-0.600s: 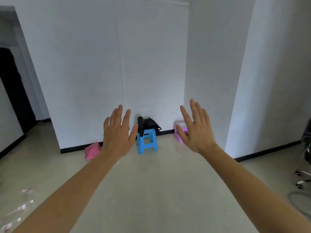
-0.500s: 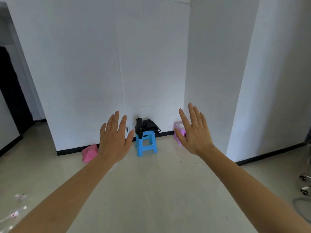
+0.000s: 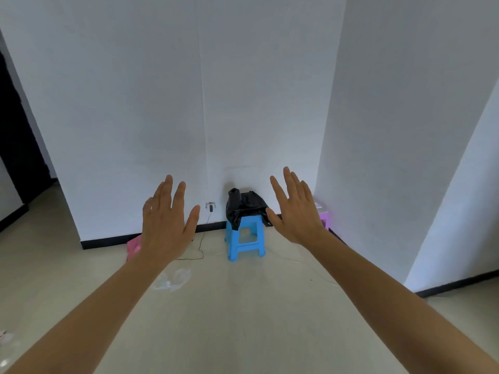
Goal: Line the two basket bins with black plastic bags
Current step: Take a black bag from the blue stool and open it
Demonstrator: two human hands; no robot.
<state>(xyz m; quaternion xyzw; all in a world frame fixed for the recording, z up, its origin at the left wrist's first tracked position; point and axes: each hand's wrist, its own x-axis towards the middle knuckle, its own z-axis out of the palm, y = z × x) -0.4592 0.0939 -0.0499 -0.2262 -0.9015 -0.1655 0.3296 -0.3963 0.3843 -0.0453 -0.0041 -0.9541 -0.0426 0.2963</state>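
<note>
Black plastic bags (image 3: 244, 206) lie heaped on a blue stool (image 3: 245, 240) against the far wall. A pink basket bin (image 3: 134, 247) sits on the floor to the stool's left, mostly hidden behind my left hand (image 3: 166, 221). To the stool's right a purple basket bin (image 3: 323, 215) peeks out from behind my right hand (image 3: 295, 209). Both hands are raised in front of me, backs toward the camera, fingers spread and holding nothing, well short of the stool.
A charger in a wall socket (image 3: 210, 205) trails a thin cable across the floor beside the stool. A crumpled clear plastic scrap (image 3: 172, 280) lies on the floor ahead. A dark doorway (image 3: 16, 147) opens at the left. A wall corner (image 3: 324, 130) juts out on the right.
The view has drawn closer to the stool and the wall. Both hands stay raised and spread; they now cover more of the two bins.
</note>
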